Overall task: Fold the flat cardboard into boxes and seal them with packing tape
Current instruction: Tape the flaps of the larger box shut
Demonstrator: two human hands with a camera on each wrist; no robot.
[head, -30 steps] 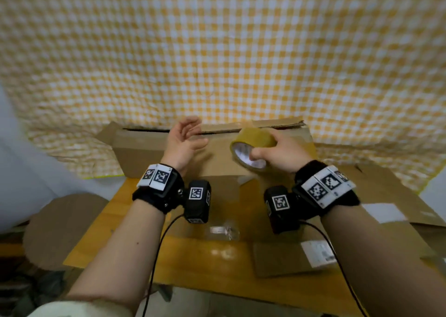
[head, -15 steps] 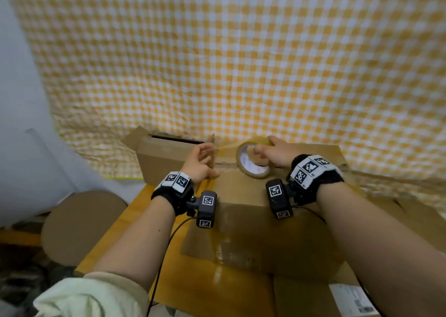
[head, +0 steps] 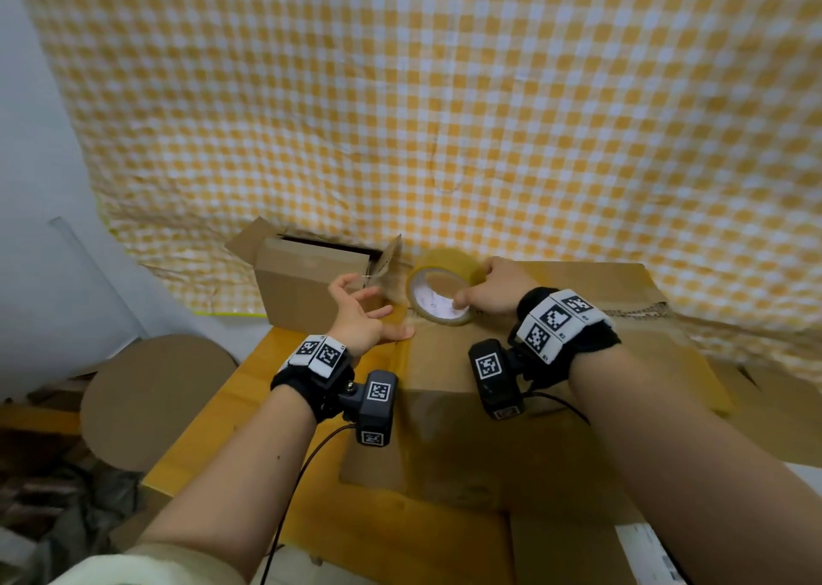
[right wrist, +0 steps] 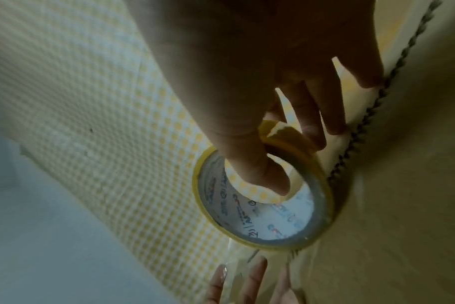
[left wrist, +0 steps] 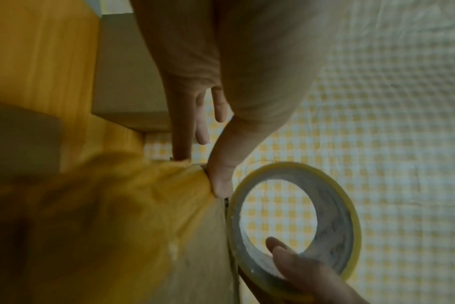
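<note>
Head view: the right hand (head: 498, 288) grips the tape roll (head: 440, 286) standing on edge on the cardboard box (head: 556, 353); the left hand (head: 362, 317), fingers spread, presses the box's left end.

Left wrist view: its thumb (left wrist: 221, 174) pins the box edge just beside the roll.

Right wrist view: only here the core's printing (right wrist: 260, 222) shows, too blurred to read.

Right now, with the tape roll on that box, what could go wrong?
The right hand holds the yellowish roll of packing tape at the brown cardboard box's left end, by the seam; the strip may drift off it. The left hand, fingers spread, presses only the edge, so the tape might wrinkle.
</note>
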